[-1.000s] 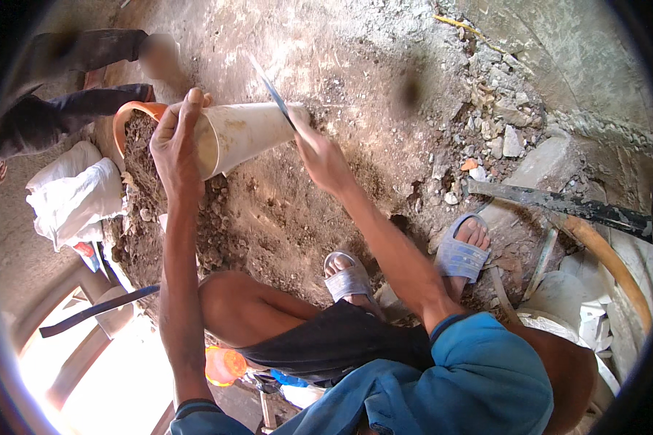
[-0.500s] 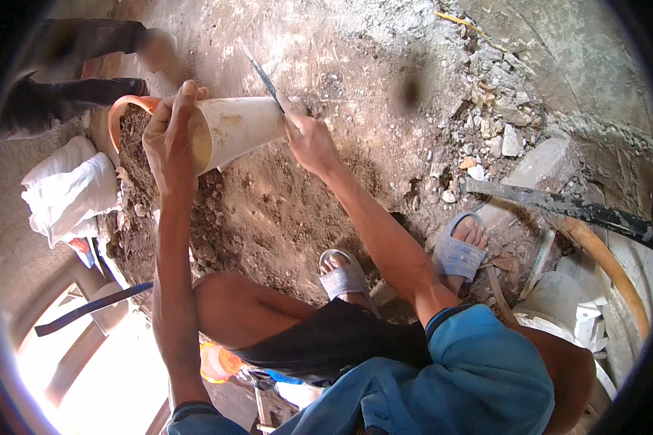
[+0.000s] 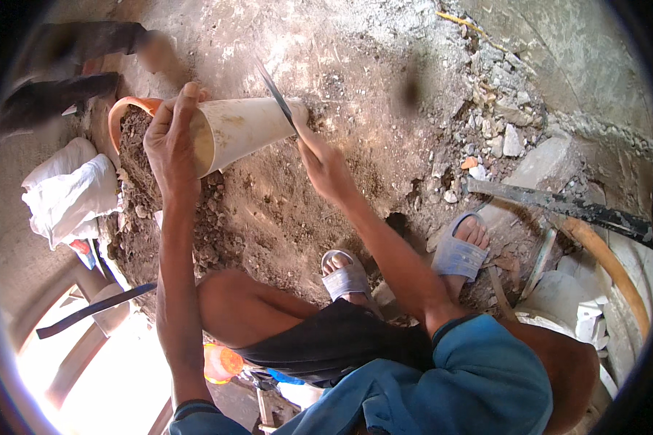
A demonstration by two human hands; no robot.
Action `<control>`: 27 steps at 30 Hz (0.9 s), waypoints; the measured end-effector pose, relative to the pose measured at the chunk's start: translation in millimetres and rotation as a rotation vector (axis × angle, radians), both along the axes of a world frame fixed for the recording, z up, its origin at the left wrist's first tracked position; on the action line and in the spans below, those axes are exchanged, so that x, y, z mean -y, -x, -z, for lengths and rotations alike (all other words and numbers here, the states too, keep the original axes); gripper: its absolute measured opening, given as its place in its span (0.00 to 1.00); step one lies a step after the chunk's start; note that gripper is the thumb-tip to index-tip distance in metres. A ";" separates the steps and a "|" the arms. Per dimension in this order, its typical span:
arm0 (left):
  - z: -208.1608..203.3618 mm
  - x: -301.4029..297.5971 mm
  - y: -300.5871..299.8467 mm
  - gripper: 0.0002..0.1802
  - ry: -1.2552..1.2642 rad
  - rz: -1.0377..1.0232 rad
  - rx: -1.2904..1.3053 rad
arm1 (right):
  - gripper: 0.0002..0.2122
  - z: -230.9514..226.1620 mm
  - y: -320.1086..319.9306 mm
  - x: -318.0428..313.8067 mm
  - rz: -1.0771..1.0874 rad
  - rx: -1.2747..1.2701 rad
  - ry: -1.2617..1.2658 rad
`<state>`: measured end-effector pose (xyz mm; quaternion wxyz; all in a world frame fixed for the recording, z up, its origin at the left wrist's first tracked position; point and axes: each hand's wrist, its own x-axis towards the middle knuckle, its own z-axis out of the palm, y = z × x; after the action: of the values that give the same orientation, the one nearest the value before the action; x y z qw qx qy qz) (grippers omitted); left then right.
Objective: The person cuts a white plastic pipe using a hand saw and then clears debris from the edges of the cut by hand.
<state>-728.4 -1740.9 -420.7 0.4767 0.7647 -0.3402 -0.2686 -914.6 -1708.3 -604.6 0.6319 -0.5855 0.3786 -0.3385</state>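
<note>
My left hand [image 3: 173, 141] is closed round the open left end of a white plastic pipe [image 3: 250, 130], thumb on top. The pipe lies tilted over the dirt, brownish smears on its side. In my right hand [image 3: 325, 167] is a thin dark metal blade [image 3: 277, 96], gripped at its near end. It crosses the pipe close to the far right end and appears to touch it. Its teeth, if any, are too blurred to make out. Behind my left hand an orange rim [image 3: 116, 119] shows beside heaped soil.
Broken rubble [image 3: 511, 138] lies along the wall at right, near a grey metal bar [image 3: 559, 203] and a curved wooden handle [image 3: 613, 268]. A white sack [image 3: 69, 192] rests at left. Another person's dark-clothed legs [image 3: 58, 94] are at upper left. My sandalled feet [image 3: 348, 275] stand on the dirt.
My right hand has drawn back toward me and slightly right, pulling the blade along across the pipe. My left hand and the pipe have barely moved. The other person's lower leg has shifted slightly.
</note>
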 end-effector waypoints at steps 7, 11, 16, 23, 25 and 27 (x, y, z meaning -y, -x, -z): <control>-4.5 1.8 5.1 0.19 -0.066 0.043 0.136 | 0.27 -4.8 9.6 12.4 -0.069 -0.109 0.013; 3.9 0.7 -28.6 0.16 -0.049 0.404 0.645 | 0.28 -17.2 -3.1 43.6 -0.080 -0.012 -0.155; 9.9 -7.0 -31.4 0.22 0.051 0.158 0.066 | 0.25 -11.5 7.2 9.8 -0.068 0.008 -0.100; -1.7 -2.9 -9.9 0.18 -0.057 0.089 0.247 | 0.24 -6.5 11.6 12.6 -0.006 0.063 0.094; -6.4 7.6 4.4 0.20 -0.099 0.047 0.132 | 0.24 19.1 0.6 12.7 0.073 0.039 0.210; -4.7 9.1 2.4 0.19 -0.031 0.027 -0.005 | 0.24 14.9 -22.8 43.8 0.044 0.044 0.141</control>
<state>-730.8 -1750.0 -416.0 0.4621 0.7666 -0.3453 -0.2822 -891.8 -1752.1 -619.5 0.5895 -0.6125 0.3527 -0.3912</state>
